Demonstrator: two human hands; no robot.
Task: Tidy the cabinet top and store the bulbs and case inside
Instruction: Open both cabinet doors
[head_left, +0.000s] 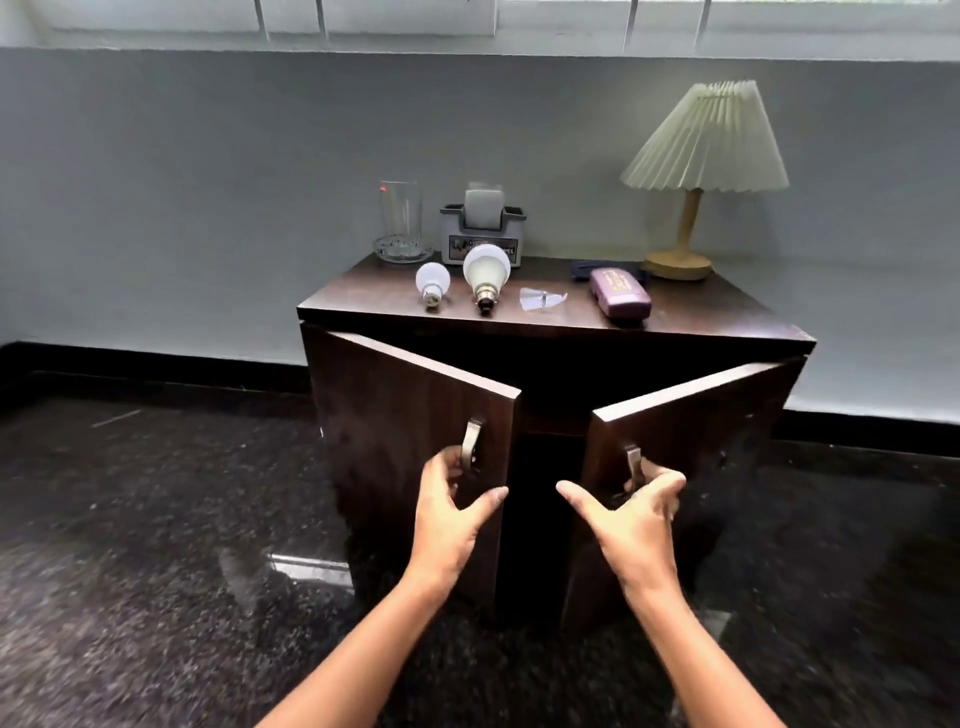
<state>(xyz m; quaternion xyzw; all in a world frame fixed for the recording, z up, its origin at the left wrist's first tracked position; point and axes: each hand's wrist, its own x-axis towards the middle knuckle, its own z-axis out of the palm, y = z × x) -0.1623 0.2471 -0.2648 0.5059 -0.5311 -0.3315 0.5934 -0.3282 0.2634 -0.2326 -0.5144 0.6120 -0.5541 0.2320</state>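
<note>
A dark wooden cabinet (675, 325) stands against the wall with both doors partly swung out. My left hand (451, 512) curls its fingers around the metal handle (471, 446) of the left door (405, 415). My right hand (631, 512) grips the handle (634, 465) of the right door (691, 431). On the top lie a small white bulb (432, 283), a larger white bulb (486, 273) and a purple case (619, 292). The inside is dark.
A glass (400, 215) in a glass dish (403, 252), a grey holder (483, 228), a clear wrapper (541, 298), a dark blue item (584, 269) and a pleated lamp (701, 171) also sit on top. Dark polished floor (156, 519) surrounds the cabinet.
</note>
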